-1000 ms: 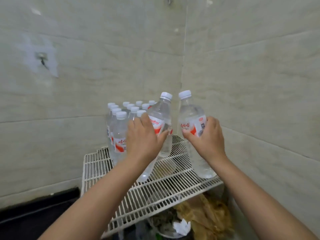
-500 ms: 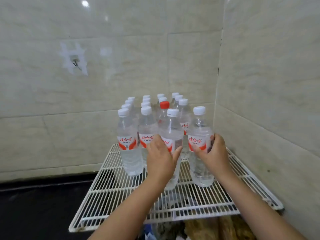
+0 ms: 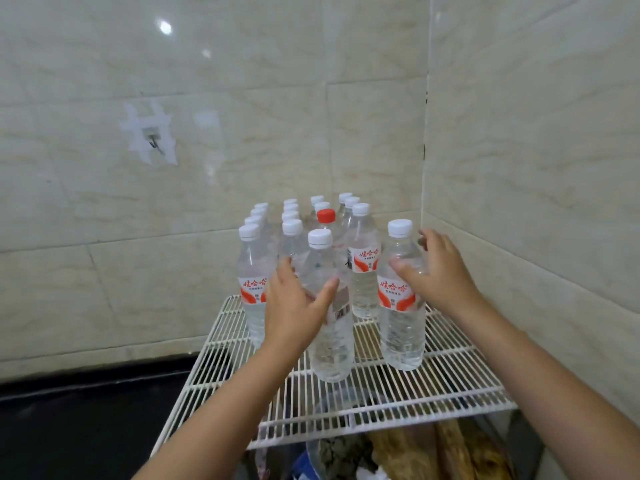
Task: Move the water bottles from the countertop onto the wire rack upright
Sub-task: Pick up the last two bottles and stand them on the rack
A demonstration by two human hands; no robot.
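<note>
1. We have two clear water bottles at the front of the wire rack (image 3: pixel 433 386), ahead of a cluster of like bottles (image 3: pixel 294 230) packed toward its back edge. All stand upright.
2. Our left hand (image 3: pixel 294 306) wraps the label band of the centre bottle (image 3: pixel 330 341), thumb on the right side, fingers round the left.
3. Our right hand (image 3: pixel 438 271) lies against the shoulder of the right-hand bottle (image 3: pixel 401 327), near the rack's right edge; the fingers look loosely spread, and we cannot tell whether they clamp or merely steady it.
4. Handling, as we judge it: the bottles appear full, so moderately heavy for their size. The thin ribbed plastic will likely yield under a hard squeeze.
5. The wall is smooth and could slip in a damp palm. We take hold at the label band or just below the shoulder, where the body is stiffer.
6. The rack is white coated wire with narrow parallel bars. A base could rock between bars, so we judge each bottle should settle flat before release.
7. One bottle in the cluster carries a red cap (image 3: pixel 326 215); the other caps are white.
</note>
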